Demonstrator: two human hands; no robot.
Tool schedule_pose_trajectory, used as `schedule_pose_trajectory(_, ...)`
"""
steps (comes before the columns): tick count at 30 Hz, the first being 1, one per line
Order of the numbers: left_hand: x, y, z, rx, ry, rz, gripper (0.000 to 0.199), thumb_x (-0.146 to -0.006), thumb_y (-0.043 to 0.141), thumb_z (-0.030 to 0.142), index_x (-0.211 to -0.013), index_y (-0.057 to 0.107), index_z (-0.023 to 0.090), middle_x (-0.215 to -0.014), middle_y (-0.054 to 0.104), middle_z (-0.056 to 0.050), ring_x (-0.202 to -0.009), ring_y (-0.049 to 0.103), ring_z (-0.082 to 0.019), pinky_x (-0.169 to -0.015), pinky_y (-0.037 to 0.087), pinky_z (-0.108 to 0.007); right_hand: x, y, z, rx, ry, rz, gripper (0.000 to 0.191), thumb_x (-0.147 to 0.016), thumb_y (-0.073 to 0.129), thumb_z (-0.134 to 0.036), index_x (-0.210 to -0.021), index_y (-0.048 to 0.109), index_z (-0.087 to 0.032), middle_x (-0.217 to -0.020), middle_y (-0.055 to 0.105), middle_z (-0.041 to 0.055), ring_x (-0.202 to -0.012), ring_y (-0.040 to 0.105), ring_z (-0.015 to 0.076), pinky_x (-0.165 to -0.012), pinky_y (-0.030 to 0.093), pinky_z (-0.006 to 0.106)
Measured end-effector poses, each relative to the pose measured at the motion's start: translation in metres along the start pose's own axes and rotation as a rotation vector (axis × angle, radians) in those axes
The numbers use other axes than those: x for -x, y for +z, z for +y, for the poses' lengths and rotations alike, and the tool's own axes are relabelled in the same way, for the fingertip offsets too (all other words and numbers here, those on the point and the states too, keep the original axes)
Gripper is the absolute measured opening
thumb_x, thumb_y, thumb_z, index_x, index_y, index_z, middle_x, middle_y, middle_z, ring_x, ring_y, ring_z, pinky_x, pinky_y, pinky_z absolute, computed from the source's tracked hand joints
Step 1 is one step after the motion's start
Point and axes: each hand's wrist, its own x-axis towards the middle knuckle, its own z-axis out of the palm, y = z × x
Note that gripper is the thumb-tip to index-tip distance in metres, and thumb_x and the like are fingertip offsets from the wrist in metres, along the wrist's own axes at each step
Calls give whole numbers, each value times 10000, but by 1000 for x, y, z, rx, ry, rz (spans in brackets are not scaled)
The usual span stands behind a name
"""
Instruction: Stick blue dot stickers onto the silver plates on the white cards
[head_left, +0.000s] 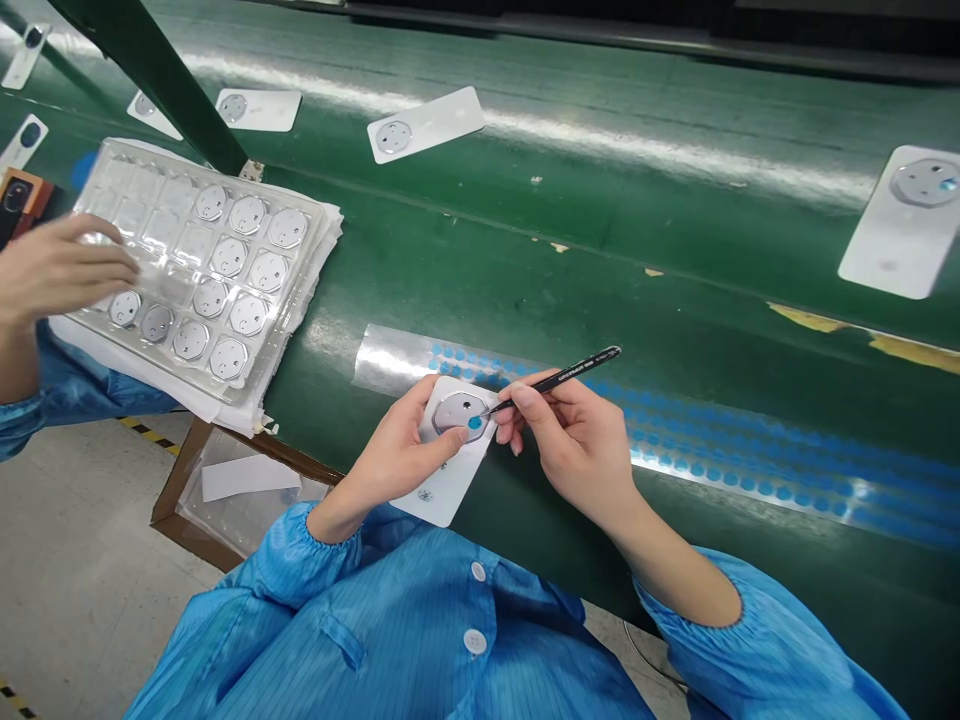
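Note:
My left hand (401,445) holds a white rectangular panel (457,475) with rounded corners, tilted at the table's front edge. Near the panel's upper end is a grey round-cornered part with a small dark hole, and a blue round sticker (475,423) lies on it beside my left thumb. Pinched in my right hand (574,440) are black tweezers (562,375), their tips at the blue sticker. Behind both hands stretches a clear strip (705,465) covered in rows of blue round stickers.
At left, a co-worker's hand (64,265) is over a clear plastic tray (300,290) of round grey parts. More white panels (442,120) lie on the green surface further back. A cardboard box (180,500) stands below the table edge, and a green post (187,90) rises behind the tray.

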Motion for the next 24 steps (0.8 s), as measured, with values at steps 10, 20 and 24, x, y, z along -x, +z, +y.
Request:
schedule_pose_trajectory(10,-1,7,-8,64,9,95,361,-891,812,406,-1137,656,193,-935,720,-20,-796,663,-147,-731,518,-249,5,0,-1,1,-129,55,207,-1065,644,-388,-995,699,-200,-753,681,11,-601,664,146,-523,557,273)
schedule_pose_trajectory(20,-45,48,9,264,166,129,374,-855,819,430,-1037,597,190,-906,680,-10,-785,636,-139,-732,519,-244,-3,-22,6,19,-152,188,274,-1038,624,-489,-1132,670,-236,-942,645,39,-813,623,189,-728,548,306)
schedule_pose_trajectory(24,-79,76,9,325,234,-18,402,-841,820,429,-1080,594,198,-970,673,-27,-842,620,-152,-765,514,-248,-9,-37,13,-90,-82,271,331,-938,749,-537,-1008,646,-231,-840,650,19,-702,619,190,-633,545,294)
